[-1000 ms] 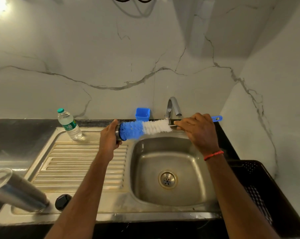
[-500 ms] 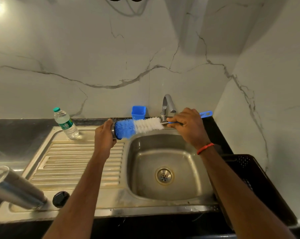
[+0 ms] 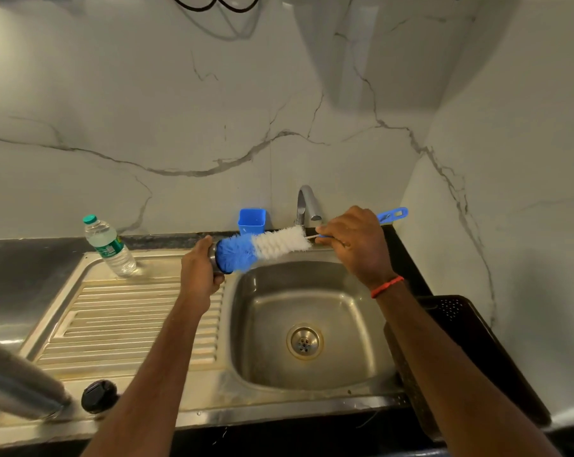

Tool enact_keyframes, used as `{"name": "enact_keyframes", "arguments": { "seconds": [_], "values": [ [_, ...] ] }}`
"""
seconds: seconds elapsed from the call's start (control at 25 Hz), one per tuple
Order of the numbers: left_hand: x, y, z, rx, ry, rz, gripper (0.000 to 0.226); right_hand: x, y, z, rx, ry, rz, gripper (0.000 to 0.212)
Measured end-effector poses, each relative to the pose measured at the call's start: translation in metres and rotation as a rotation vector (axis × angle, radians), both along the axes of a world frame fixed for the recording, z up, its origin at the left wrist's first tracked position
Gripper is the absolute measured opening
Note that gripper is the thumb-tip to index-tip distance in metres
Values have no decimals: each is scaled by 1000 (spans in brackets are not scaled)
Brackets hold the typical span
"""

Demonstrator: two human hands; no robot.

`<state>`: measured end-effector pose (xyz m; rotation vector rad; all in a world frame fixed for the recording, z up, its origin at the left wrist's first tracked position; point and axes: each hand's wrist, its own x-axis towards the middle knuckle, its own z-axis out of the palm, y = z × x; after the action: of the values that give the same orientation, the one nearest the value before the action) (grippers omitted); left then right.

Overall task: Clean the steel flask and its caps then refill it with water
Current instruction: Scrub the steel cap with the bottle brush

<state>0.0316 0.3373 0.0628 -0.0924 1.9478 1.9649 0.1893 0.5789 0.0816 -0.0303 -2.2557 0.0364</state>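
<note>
My left hand [image 3: 198, 270] grips a small steel cap [image 3: 214, 258] above the sink's left rim, and most of the cap is hidden by my fingers. My right hand [image 3: 354, 245] holds the blue handle of a bottle brush [image 3: 265, 247]. The brush's blue bristle tip is pushed into the cap's open end, with the white bristles outside it. The steel flask [image 3: 18, 384] stands on the draining board at the lower left, open at the top. A black cap [image 3: 98, 395] lies beside it.
The steel sink basin [image 3: 361, 324] with its drain lies below my hands, and the tap [image 3: 307, 202] stands behind it. A plastic water bottle [image 3: 109, 247] stands on the draining board's far corner. A blue cup [image 3: 252, 221] sits by the wall. A black basket [image 3: 470, 341] is at the right.
The brush tip has stayed in the cap while the brush tilted a little, its handle end higher. Both hands hold the same things; the view shifted slightly.
</note>
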Motion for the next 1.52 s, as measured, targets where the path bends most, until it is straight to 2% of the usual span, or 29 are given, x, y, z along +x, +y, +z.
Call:
{"name": "enact_keyframes", "arguments": {
  "seconds": [0.04,0.08,0.16,0.2,0.24,0.28,0.32,0.44,0.52,0.6,0.64,0.68,0.72,0.76,0.8,0.84,0.96,1.04,1.08,1.12,1.2,1.24,1.28,1.36,1.44,1.52],
  "values": [
    [1,1,-1,23,-33,12,29,1,0,-2,51,-58,-15,18],
    [3,2,-1,52,-12,13,27,4,2,-4,31,-212,-20,28],
    [10,5,5,107,156,-38,23,9,4,-8,-293,-653,-14,40],
    [15,7,8,124,252,-68,23,11,6,-11,-495,-784,10,38],
    [17,10,10,133,308,-74,23,13,8,-14,-610,-786,34,32],
    [18,13,12,138,316,-65,22,14,9,-16,-635,-689,43,25],
    [16,16,12,124,296,-55,21,16,10,-19,-551,-536,19,19],
    [9,19,9,23,108,-78,26,22,11,-15,-97,-39,-44,13],
    [8,20,5,46,-49,-114,33,22,13,-10,77,85,8,15],
    [10,22,3,57,-53,-96,32,20,17,-12,134,-65,15,31],
    [13,23,4,39,9,-81,29,20,17,-15,47,-251,15,42],
    [15,24,5,36,83,-81,27,22,17,-17,-152,-463,3,47],
    [18,26,8,54,151,-92,25,23,18,-19,-400,-625,-8,44],
    [22,27,10,70,197,-103,23,24,21,-21,-593,-705,3,35],
    [24,27,11,74,218,-101,23,26,22,-23,-665,-691,30,27],
    [23,28,10,71,218,-88,25,28,22,-23,-612,-597,45,22],
    [18,30,2,-8,157,-75,37,29,24,-21,-175,-160,34,20],
    [17,33,-4,-63,106,-89,35,25,27,-19,-6,-48,30,10],
    [17,33,-5,-71,98,-91,32,23,29,-19,-39,-91,43,7],
    [19,33,-4,-67,108,-93,28,21,30,-17,-157,-219,62,9],
    [22,31,-9,-36,150,-103,26,23,29,-15,-546,-638,86,18],
    [23,30,-13,-25,167,-114,28,23,29,-15,-698,-789,91,22],
    [24,29,-16,-25,166,-114,32,24,29,-16,-768,-864,104,23],
    [25,28,-23,-20,92,-58,36,24,34,-19,-697,-817,130,16],
    [24,27,-28,-8,-5,0,36,25,41,-21,-512,-740,168,25],
    [24,27,-29,-6,-67,5,37,28,46,-22,-171,-543,87,22]
  ]
}}
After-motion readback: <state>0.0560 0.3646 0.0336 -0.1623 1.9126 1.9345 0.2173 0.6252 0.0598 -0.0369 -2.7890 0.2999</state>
